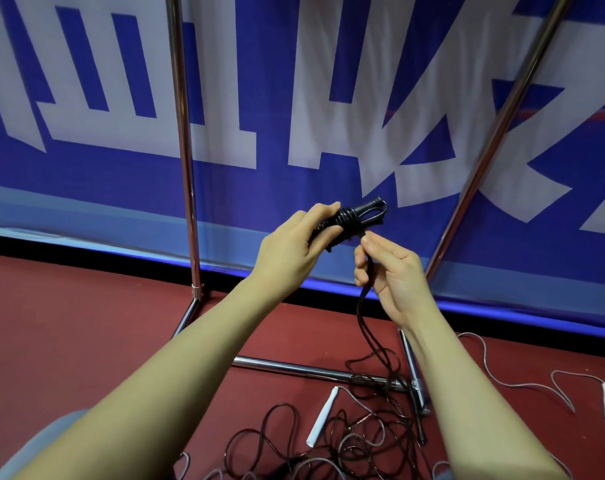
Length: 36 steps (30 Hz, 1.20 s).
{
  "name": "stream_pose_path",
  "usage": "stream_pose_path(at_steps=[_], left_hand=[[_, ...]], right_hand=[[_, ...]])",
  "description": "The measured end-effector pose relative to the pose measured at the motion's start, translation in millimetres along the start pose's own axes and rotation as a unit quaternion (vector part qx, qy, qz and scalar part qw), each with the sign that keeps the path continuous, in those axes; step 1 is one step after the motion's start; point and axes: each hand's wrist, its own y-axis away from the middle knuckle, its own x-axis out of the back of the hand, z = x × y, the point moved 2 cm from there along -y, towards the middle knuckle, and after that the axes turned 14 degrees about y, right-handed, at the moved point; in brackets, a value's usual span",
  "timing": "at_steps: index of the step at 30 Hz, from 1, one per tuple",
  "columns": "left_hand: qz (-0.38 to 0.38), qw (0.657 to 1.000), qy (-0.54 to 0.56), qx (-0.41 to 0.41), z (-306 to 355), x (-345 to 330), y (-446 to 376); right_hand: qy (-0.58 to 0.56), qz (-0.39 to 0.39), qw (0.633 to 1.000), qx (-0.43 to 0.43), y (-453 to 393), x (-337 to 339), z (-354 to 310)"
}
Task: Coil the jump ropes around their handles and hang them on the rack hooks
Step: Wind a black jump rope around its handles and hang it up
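While the left hand (296, 242) grips the black handles (354, 216) to anchor the wraps, the right hand (386, 268) pinches the black rope (361, 317), feeding slack (rest tangled on the floor (86, 323)).

Behind everything, a blue banner (86, 188) with large white characters, stretched wide across the back. A thin red stripe (571, 116) crossing it on the right side. Along its lower part, a paler blue band (69, 206), then a dark edge where it meets the ground. Below, a dark red sports floor (69, 323), smooth and matte. At the bottom left corner, a grey rounded piece of cloth (48, 441), partly cut by the frame; not possible to tell what it belongs to.
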Motion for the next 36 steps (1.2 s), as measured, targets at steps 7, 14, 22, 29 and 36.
stream_pose_path(at_steps=[7,14,22,29,36], left_hand=[[0.009,0.986,-0.144,-0.088,-4.5,8.0,0.3],[-0.002,0.985,-0.159,-0.068,-6.0,13.8,-3.1],[-0.078,0.992,0.097,0.026,0.9,11.5,-2.6],[-0.122,0.988,0.085,0.033,3.9,12.6,0.2],[-0.049,0.993,-0.087,-0.07,4.0,12.7,-3.0]], right_hand=[[0.023,-0.059,0.998,-0.01,0.2,-3.5,5.6],[0.14,-0.058,0.988,0.028,0.6,-1.3,2.5],[0.113,0.066,0.991,0.039,-0.4,-1.2,-0.3],[0.094,0.001,0.994,0.049,0.6,-4.4,3.1],[0.083,0.08,0.992,0.047,2.5,-2.3,-1.5]])
